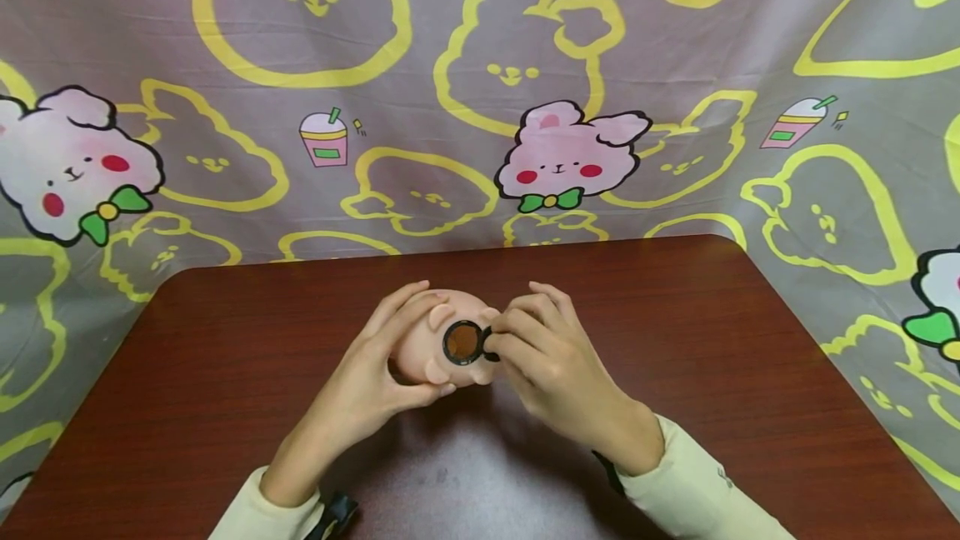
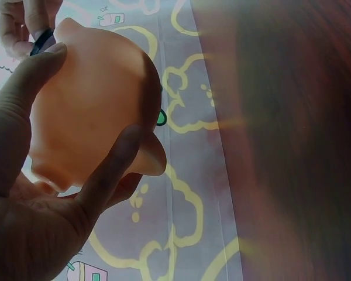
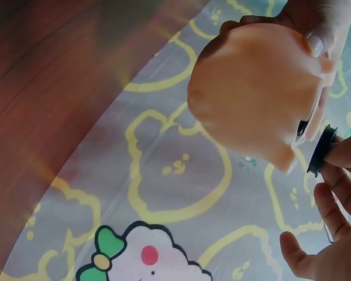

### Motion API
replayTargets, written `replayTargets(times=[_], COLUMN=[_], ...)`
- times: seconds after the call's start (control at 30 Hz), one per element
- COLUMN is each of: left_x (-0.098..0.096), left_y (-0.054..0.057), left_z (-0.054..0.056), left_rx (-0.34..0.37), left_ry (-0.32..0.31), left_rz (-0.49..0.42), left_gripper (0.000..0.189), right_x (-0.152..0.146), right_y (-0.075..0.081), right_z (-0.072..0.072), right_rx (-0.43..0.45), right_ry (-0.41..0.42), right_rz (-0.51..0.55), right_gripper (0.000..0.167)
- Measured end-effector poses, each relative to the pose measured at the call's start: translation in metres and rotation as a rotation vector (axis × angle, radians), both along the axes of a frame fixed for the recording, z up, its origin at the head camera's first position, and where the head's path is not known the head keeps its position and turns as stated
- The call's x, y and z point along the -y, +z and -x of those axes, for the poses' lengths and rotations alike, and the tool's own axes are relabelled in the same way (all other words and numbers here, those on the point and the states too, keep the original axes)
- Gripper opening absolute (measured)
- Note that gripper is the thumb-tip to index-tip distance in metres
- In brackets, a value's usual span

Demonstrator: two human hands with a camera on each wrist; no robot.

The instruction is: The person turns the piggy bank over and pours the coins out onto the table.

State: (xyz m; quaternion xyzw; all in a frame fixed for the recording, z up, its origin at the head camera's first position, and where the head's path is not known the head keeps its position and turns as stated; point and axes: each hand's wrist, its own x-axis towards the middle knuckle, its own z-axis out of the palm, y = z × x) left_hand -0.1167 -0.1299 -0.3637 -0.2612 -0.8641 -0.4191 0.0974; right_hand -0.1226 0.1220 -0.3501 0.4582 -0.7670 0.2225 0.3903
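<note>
A pink piggy bank (image 1: 417, 357) is tipped with its stubby feet and underside toward the head camera. Its round, black-rimmed opening (image 1: 464, 343) is uncovered, with brown showing inside. My left hand (image 1: 363, 369) grips the bank's side between thumb and fingers. Beside the opening, my right hand (image 1: 555, 361) pinches a black round plug (image 3: 322, 151) between thumb and fingertips. In the right wrist view a small gap separates the plug from the piggy bank (image 3: 254, 93). The left wrist view shows the smooth body of the piggy bank (image 2: 99, 99), with fingers wrapped about it.
The dark reddish-brown table (image 1: 247, 340) lies under both hands. Behind it and at both sides hangs a grey curtain (image 1: 420, 123) with yellow outlines and cartoon rabbits. Pale sleeves cover both forearms, with dark straps at the wrists.
</note>
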Motion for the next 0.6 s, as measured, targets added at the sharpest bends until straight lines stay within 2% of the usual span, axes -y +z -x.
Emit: replayTargets(times=[0.2, 0.33, 0.47, 0.6], left_x=[0.001, 0.001, 0.001, 0.001], left_y=[-0.001, -0.001, 0.000, -0.001], left_z=[0.001, 0.001, 0.002, 0.002], left_rx=[-0.004, -0.004, 0.003, 0.011], left_ry=[0.006, 0.007, 0.005, 0.006], left_rz=[0.000, -0.004, -0.007, -0.012], left_gripper=[0.095, 0.095, 0.095, 0.096], right_x=[-0.014, -0.023, -0.033, -0.044], right_y=[-0.003, -0.004, -0.005, -0.007], right_z=[0.000, 0.001, 0.003, 0.007], right_rx=[0.068, 0.113, 0.125, 0.149], right_ry=[-0.018, -0.037, -0.061, -0.066], right_rz=[0.051, 0.106, 0.153, 0.198], right_gripper=[0.015, 0.017, 0.022, 0.020])
